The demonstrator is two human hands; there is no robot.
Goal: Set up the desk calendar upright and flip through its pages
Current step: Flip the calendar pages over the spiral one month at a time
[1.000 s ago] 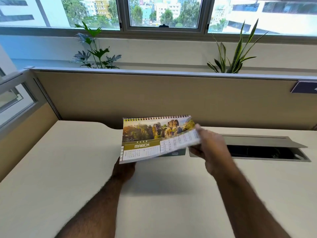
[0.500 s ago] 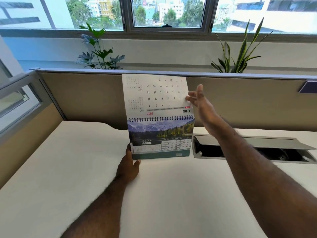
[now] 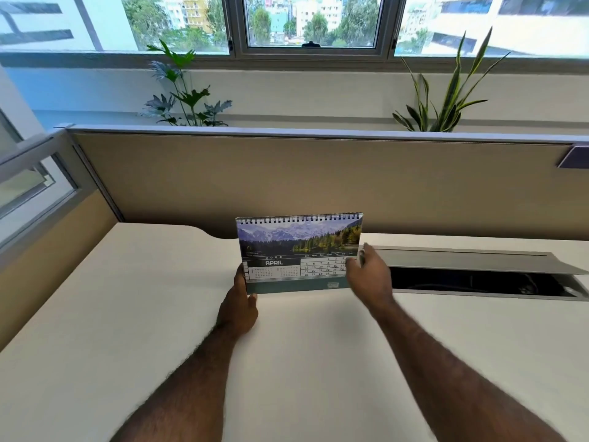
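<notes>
Hands (image 3: 237, 309) (image 3: 371, 277) flank upright calendar (image 3: 299, 253) (April showing).

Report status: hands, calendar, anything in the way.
Left hand grips calendar at lower left corner. Right hand at its right edge, grip unclear. Calendar upright on desk, showing April. Nothing in the way.

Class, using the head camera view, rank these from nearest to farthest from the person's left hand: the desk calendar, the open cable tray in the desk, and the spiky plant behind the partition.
1. The desk calendar: the left hand grips its lower left corner.
2. The cable tray: set into the desk on the right, past the right hand.
3. The spiky plant: far right, behind the partition by the window.
</notes>
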